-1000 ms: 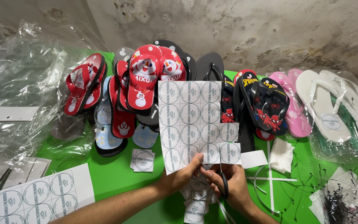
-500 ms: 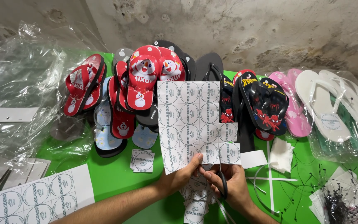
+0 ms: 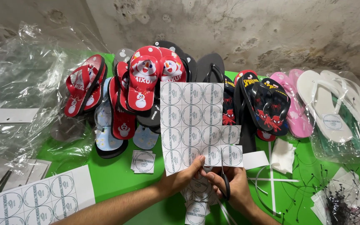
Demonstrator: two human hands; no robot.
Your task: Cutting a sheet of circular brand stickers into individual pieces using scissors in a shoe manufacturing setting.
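My left hand (image 3: 183, 177) pinches the lower edge of a white sheet of round printed stickers (image 3: 194, 123), held upright over the green table (image 3: 117, 177). My right hand (image 3: 232, 187) grips black-handled scissors (image 3: 223, 181), blades up into the sheet's lower right part. Cut sticker squares (image 3: 196, 208) lie in a small heap below my hands.
Rows of flip-flops stand behind the sheet: red snowman pairs (image 3: 146, 77), black pairs with a red figure (image 3: 265, 102), pink (image 3: 294, 106) and white (image 3: 332, 104). Another sticker sheet (image 3: 36, 200) lies front left, loose stickers (image 3: 143, 161), clear plastic bags (image 3: 19, 83), plastic tag ties (image 3: 340, 202).
The sheet and both hands have stayed almost in place; the scissors have shifted slightly along the sheet's lower edge.
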